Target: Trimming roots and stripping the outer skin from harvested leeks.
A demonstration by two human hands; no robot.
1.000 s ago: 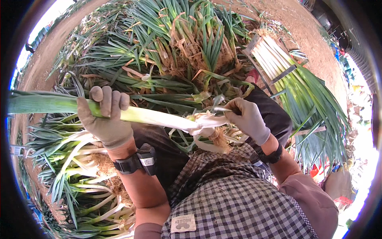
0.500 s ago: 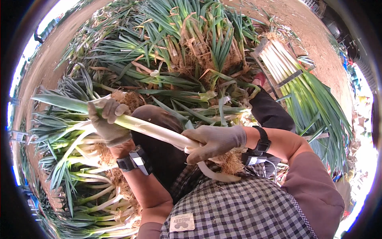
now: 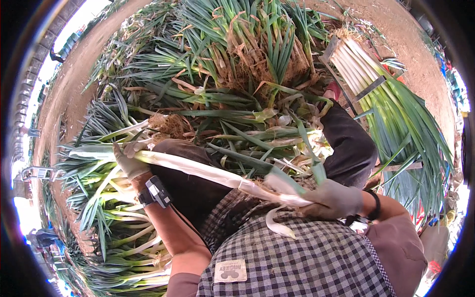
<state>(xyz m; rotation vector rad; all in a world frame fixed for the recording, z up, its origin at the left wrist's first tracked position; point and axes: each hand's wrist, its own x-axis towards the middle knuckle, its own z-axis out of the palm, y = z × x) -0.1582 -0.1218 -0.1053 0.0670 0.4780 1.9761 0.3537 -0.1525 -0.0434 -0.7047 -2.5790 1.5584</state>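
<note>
A long green onion (image 3: 190,167) lies slantwise across my lap, its green end to the left and its white stalk running right. My gloved left hand (image 3: 131,159) is closed around it near the green part. To the right, my gloved right hand (image 3: 329,199) grips a pale outer layer (image 3: 264,192) pulled away from the stalk, with a blurred green leaf (image 3: 287,182) beside the fingers. The root end is not clearly visible. On my checked apron (image 3: 297,252) rests a curved white peeling (image 3: 279,225).
Untrimmed green onions (image 3: 123,237) with roots are heaped at my left. A bigger pile (image 3: 262,44) stands ahead. Cleaned onions (image 3: 361,69) lie in a metal frame (image 3: 371,87) at the far right. Peelings (image 3: 257,143) litter the ground between my knees.
My right hand has moved right and toward my body, drawing the outer layer off the stalk. My left hand still holds the onion and sits slightly lower.
</note>
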